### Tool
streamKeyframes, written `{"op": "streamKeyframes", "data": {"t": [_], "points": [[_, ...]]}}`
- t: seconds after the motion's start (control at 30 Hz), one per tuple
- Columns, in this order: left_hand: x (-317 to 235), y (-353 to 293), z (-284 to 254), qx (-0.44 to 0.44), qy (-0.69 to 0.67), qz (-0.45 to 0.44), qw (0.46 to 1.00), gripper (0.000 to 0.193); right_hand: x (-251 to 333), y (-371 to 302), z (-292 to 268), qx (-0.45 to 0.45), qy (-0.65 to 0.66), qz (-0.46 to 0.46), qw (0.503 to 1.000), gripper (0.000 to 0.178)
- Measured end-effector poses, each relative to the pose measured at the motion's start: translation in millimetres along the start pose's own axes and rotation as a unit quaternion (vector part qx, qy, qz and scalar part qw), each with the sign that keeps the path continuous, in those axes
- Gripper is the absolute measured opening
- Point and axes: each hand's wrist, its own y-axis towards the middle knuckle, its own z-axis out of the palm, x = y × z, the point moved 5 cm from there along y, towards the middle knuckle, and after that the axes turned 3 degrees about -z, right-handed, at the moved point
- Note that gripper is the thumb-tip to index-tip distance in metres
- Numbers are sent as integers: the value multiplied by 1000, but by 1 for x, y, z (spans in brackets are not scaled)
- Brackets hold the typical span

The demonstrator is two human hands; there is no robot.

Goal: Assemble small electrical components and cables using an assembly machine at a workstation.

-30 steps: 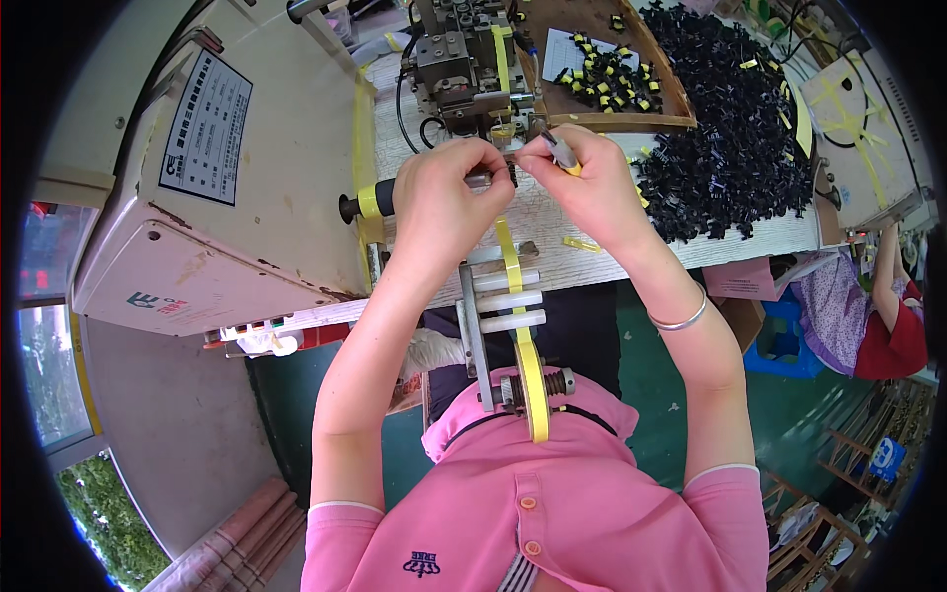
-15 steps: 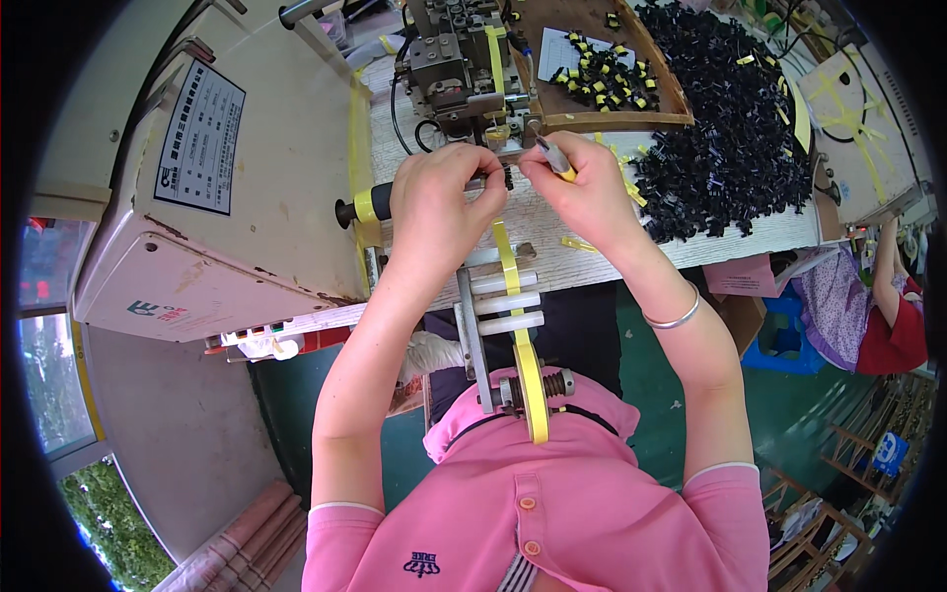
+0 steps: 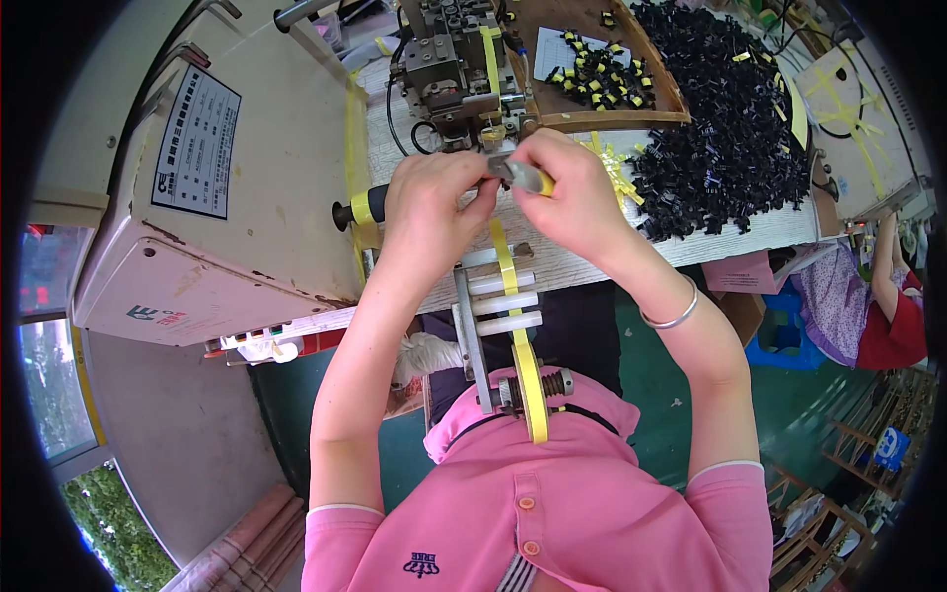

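Observation:
My left hand (image 3: 437,202) is closed in a pinch in front of the machine, thumb and forefinger together at a small black piece mostly hidden by the tool. My right hand (image 3: 572,195) grips a flat grey metal tool with a yellow end (image 3: 534,180), which looks like tweezers. Its grey part reaches the left fingertips, so the two hands nearly meet. Just beyond them stands the metal machine (image 3: 444,74), with a yellow tape strip (image 3: 491,59) on it. Below my hands, a yellow tape (image 3: 529,375) runs from a reel over white rollers (image 3: 508,302).
At the right lies a big heap of small black parts (image 3: 725,128). A wooden tray (image 3: 617,120) holds several black parts with yellow bands. Yellow tape scraps (image 3: 619,168) lie beside it. A large beige box (image 3: 207,232) stands left. Another person (image 3: 878,296) sits far right.
My right hand has moved left, bringing the tool over to the left fingertips and across the black piece. My left hand has shifted slightly left.

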Motion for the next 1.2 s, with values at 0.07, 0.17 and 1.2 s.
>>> {"op": "streamKeyframes", "data": {"t": [0.07,0.17,1.2], "points": [[-1,0,0,-5,-5,6,1000,10,-12,-4,-2,28,25,58,998,12],[0,-1,1,-30,-18,20,999,11,-26,1,2,38,30,127,991,13],[2,3,11,-95,-113,-58,987,17,-8,-31,8,225,337,435,804,38]]}}
